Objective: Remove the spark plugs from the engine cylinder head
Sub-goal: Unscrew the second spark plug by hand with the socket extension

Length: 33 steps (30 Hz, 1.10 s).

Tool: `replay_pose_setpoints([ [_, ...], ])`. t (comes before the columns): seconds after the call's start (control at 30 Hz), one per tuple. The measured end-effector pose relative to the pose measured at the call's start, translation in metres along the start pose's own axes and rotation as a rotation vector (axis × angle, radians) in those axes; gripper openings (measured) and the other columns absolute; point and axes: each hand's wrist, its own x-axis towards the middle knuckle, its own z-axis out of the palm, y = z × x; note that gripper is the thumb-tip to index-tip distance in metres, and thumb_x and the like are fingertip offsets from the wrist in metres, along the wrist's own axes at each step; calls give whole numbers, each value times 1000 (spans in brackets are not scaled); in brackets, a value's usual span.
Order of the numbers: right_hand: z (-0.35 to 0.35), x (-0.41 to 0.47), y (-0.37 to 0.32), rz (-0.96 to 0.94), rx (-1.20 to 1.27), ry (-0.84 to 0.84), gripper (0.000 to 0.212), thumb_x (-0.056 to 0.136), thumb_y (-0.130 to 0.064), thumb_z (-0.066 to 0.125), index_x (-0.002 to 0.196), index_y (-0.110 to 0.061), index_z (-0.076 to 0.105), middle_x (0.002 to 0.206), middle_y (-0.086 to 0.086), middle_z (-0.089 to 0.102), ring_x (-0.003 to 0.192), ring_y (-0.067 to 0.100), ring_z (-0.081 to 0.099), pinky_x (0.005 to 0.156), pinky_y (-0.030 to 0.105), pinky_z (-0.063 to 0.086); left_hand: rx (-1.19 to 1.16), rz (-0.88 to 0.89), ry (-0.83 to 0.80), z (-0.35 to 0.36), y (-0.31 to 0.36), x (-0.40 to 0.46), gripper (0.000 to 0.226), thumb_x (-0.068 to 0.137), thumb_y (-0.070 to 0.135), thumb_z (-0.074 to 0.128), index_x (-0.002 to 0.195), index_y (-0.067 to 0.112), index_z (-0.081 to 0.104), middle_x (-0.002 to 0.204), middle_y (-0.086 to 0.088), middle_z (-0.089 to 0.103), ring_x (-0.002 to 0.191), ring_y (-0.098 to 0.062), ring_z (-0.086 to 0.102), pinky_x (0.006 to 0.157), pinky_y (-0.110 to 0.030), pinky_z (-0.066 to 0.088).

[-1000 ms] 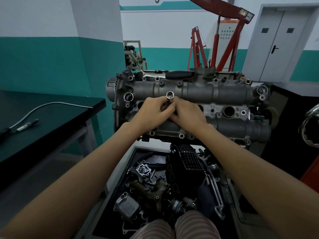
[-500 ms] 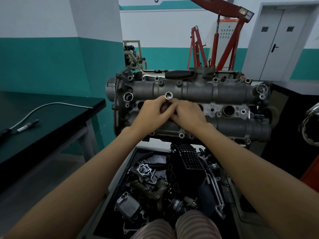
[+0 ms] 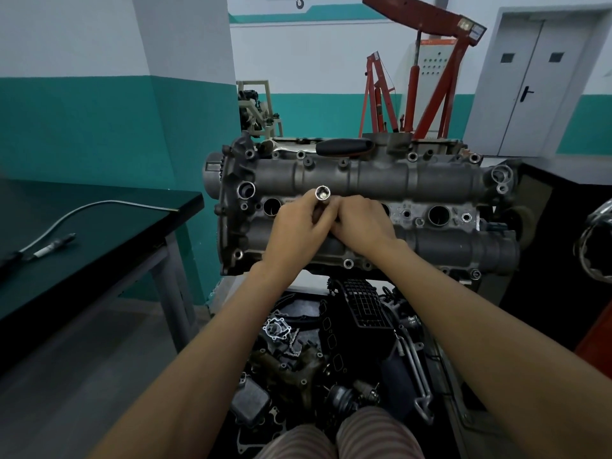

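The grey engine cylinder head (image 3: 430, 180) stands in front of me with open round plug wells (image 3: 438, 215) along its middle. A shiny metal socket (image 3: 322, 193) sticks up from a well left of centre, its open end towards me. My left hand (image 3: 298, 231) grips the socket's shaft from the left. My right hand (image 3: 362, 226) is curled against it from the right, its fingers meeting those of my left; its hold is partly hidden. No spark plug shows in the wells.
A black-handled ratchet (image 3: 344, 146) lies on the head's far edge. A spark plug (image 3: 53, 244) and a grey cable lie on the dark table (image 3: 99, 253) at left. A tray of engine parts (image 3: 331, 352) sits below. A red engine crane (image 3: 427, 77) stands behind.
Both hands stay on the socket; it has barely shifted. Nothing else has moved.
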Motion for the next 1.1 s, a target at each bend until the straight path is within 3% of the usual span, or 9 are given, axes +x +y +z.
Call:
replay_pose_setpoints([
  [0.1,2,1,1,-15,-3,-6,24,88,-31,46,101,-15,57,89,7,67,81,30,62,58,30,30,26,12,-27,0,0,-2,25,93,26,54,80,4,56,54,-3,49,54,-15,48,53,-25,35],
  [0.2,1,1,0,-21,45,9,25,88,-33,46,97,-10,49,92,6,64,80,29,60,55,30,28,-10,-21,-23,0,1,-2,25,93,27,52,78,6,52,55,0,48,52,-11,47,51,-24,35],
  [0.3,-1,-1,-1,-6,77,23,25,88,-38,47,86,-16,36,76,2,57,67,27,56,45,27,19,-47,-58,-15,0,1,-1,25,94,26,50,83,4,54,57,0,50,55,-10,48,51,-24,37],
  [0.47,-3,0,-1,14,97,7,28,87,-43,45,84,-18,60,75,4,65,72,26,61,45,24,23,-51,-42,17,0,0,1,31,94,26,54,75,3,57,50,3,45,51,-10,45,49,-20,33],
  [0.6,-1,1,-1,-14,37,24,34,94,-38,40,93,-13,62,83,12,67,78,34,62,56,30,29,-43,-32,35,0,0,2,38,93,28,56,65,3,52,46,9,38,45,-8,40,49,-23,32],
  [0.7,0,0,0,-42,22,-22,25,92,-34,41,95,-12,53,91,11,66,83,35,61,59,32,30,-20,-47,24,1,1,0,28,92,27,56,74,5,55,52,1,48,50,-10,47,54,-29,39],
  [0.83,-4,-2,0,-32,86,-27,23,88,-36,45,86,-17,33,85,9,62,75,33,59,54,32,25,-33,-74,10,0,2,0,22,92,23,53,82,3,56,57,-4,53,55,-16,51,56,-32,41],
  [1.0,-1,0,0,-6,61,0,26,91,-39,43,90,-16,56,83,9,66,79,31,61,56,30,27,-30,-46,51,0,1,1,37,92,25,58,63,3,51,47,0,42,46,-10,38,50,-27,33],
  [1.1,1,1,2,-43,-7,-12,30,93,-36,40,98,-12,57,89,12,67,84,34,61,58,31,30,-9,-36,50,1,1,1,37,91,27,59,62,5,50,47,5,39,47,-9,39,51,-24,31],
])
